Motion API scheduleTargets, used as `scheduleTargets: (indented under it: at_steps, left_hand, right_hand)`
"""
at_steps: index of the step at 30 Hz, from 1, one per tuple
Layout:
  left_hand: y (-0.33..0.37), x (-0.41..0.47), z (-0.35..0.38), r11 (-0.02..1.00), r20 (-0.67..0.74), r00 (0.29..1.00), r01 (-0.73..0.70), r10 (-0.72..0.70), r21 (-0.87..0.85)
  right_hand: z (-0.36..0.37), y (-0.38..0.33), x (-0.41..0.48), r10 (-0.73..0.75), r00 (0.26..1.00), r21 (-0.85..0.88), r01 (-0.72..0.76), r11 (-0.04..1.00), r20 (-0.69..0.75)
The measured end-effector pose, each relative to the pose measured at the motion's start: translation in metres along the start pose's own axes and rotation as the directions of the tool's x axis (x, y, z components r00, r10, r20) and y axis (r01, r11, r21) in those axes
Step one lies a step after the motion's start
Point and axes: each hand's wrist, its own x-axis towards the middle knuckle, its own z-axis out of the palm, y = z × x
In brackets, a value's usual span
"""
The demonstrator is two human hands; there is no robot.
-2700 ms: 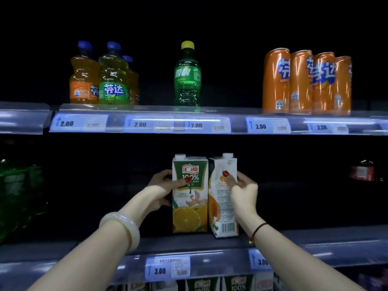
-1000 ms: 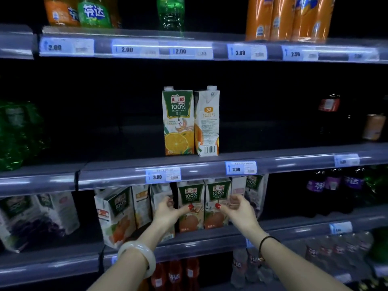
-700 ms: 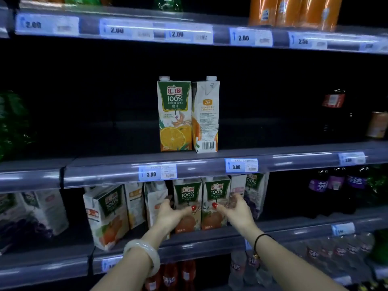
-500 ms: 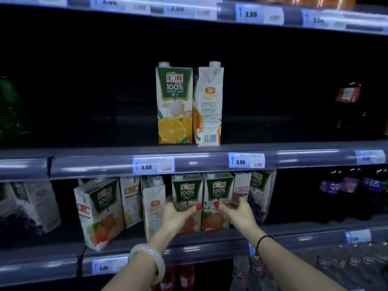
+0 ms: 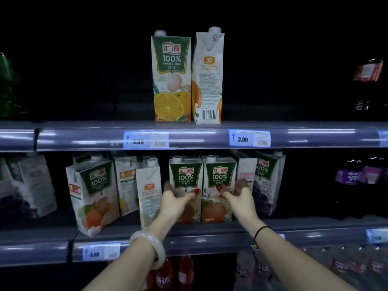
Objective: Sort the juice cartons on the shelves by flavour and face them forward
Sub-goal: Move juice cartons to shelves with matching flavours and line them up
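Apple cartons (image 5: pixel 202 190) side by side, clasped btwn both hands (image 5: pixel 206 201).

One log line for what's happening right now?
left hand: gripping left apple carton | right hand: gripping right apple carton | both cartons facing forward

Both forearms stretched forward and up from bottom of view, converging slightly. Left hand (image 5: pixel 175 201) palm turned inward, thumb pointing right with red-painted nail, fingers curled away out of sight. Pale bangle (image 5: pixel 149 246) on left wrist. Right hand (image 5: pixel 239 199) mirrors it: thumb pointing left, red nail, fingers bent round far side. Thin dark cord bracelet (image 5: pixel 259 234) on right wrist. Thumbs close, not touching.
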Motion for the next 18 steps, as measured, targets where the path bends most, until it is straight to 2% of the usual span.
scheduleTargets:
  at_steps: [3, 7, 13, 18]
  left_hand:
    - [-0.003, 0.000, -0.001, 1.000, 0.007, 1.000, -0.007, 0.007, 0.011]
    - [-0.009, 0.003, -0.001, 1.000, 0.008, 1.000, 0.009, -0.009, 0.001]
    - [-0.014, 0.018, -0.001, 0.996, -0.012, 0.996, 0.089, -0.089, -0.020]
    - [-0.015, 0.023, 0.000, 0.991, -0.032, 0.993, 0.113, -0.116, -0.074]
  right_hand:
    - [-0.002, 0.003, 0.008, 0.057, 0.998, -0.083, -0.058, 0.995, -0.009]
    - [-0.008, 0.006, 0.017, 0.033, 0.999, -0.125, -0.036, 0.991, -0.031]
    - [-0.001, 0.006, 0.023, 0.034, 0.997, -0.091, -0.041, 0.995, -0.071]
    - [0.006, 0.004, 0.029, 0.037, 0.999, 0.060, -0.036, 0.998, -0.009]
